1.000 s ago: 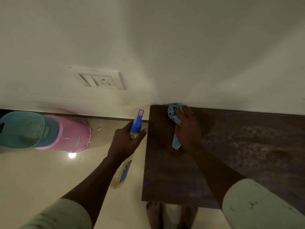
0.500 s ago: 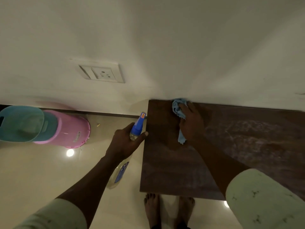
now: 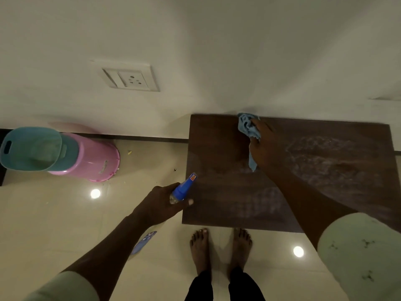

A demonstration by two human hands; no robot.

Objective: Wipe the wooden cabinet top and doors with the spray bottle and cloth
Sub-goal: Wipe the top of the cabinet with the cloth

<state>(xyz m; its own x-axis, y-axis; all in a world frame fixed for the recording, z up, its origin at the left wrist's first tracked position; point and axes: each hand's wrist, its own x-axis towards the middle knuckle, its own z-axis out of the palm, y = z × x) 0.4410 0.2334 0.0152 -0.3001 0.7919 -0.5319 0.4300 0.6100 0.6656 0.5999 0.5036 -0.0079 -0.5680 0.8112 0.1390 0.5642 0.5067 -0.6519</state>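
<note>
**Bottle.** The bottle [image 3: 183, 189] is in the left hand [image 3: 160, 205], off the left edge of the cabinet top [image 3: 217, 198] and above the floor [image 3: 54, 224]. Its long axis runs diagonally from lower left to upper right. The blue spray head is at the upper end, and the nozzle points toward the top's left edge. The clear body passes down through the fist, and its blue label shows below the forearm.

**Cloth.** The cloth [image 3: 246, 127] is light blue, soft and crumpled. It lies on the top at the back edge, against the wall [image 3: 217, 51]. A narrow tail trails toward the front along the left side of the right hand [image 3: 265, 146].

**Top.** The top is a dark wood-grain panel, flat and rectangular. Pale, cloudy streaks [image 3: 325, 157] cover its centre and right half.

**Hands.**
- Left hand: the fingers are wrapped round the bottle's neck, and the thumb lies across the front. The forearm extends from a pale sleeve.
- Right hand: the palm is down and the arm is stretched toward the wall. The fingers are close together and bent over the bunched cloth, pressing it onto the wood.

**Surroundings.**
- A white socket plate [image 3: 132, 78] is on the wall.
- A teal tub [image 3: 32, 148] is nested in a pink bucket [image 3: 93, 161], which lies on its side on the glossy tiled floor.
- Bare feet [image 3: 200, 246] stand at the front edge of the top.
</note>
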